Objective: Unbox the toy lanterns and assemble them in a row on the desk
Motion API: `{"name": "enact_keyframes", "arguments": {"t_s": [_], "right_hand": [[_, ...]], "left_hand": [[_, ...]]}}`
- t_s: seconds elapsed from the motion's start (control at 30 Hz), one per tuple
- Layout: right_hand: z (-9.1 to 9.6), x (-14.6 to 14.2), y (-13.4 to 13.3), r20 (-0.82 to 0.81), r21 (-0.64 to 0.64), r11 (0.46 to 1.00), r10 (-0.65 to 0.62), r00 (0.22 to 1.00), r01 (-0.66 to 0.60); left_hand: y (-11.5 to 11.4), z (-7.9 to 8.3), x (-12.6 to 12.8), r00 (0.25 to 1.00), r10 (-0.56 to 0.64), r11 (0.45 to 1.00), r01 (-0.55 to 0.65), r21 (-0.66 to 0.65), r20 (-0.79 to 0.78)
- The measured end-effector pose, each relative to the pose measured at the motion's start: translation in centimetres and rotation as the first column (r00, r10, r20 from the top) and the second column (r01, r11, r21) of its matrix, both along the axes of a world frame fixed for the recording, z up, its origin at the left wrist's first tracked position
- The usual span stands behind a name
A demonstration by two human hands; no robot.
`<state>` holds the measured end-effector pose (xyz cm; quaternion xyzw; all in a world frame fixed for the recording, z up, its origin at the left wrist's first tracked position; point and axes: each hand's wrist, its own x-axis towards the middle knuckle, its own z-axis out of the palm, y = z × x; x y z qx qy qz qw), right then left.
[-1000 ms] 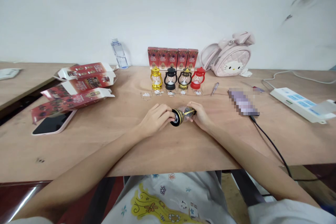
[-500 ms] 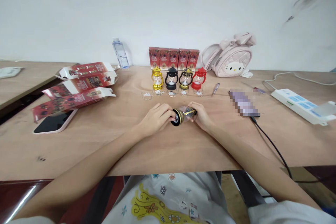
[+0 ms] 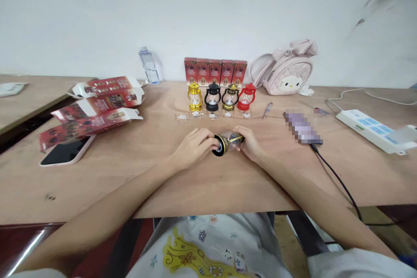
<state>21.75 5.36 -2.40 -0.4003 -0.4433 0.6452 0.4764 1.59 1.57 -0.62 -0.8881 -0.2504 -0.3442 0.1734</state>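
Observation:
A small black and gold toy lantern lies on its side between my two hands, just above the wooden table. My left hand grips its round base with curled fingers. My right hand holds its top end. Behind them stands a row of little lanterns: gold, black, black and gold and red. Small clear plastic pieces lie in front of that row.
Red lantern boxes stand against the wall; opened red boxes lie at left beside a phone. A water bottle, a pink cat bag, a small screwdriver, a power strip and a black cable are around.

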Motion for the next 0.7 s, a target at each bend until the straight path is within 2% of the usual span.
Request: {"name": "enact_keyframes", "arguments": {"t_s": [0.43, 0.7], "right_hand": [[-0.07, 0.0, 0.03, 0.01, -0.006, 1.0, -0.004, 1.0, 0.004], [0.22, 0.01, -0.07, 0.023, -0.023, 1.0, -0.012, 1.0, 0.012]], "left_hand": [[0.26, -0.1, -0.14, 1.0, -0.01, 1.0, 0.01, 0.013, -0.006], [0.46, 0.3, -0.28, 0.994, -0.029, 0.999, 0.033, 0.041, -0.102]]}}
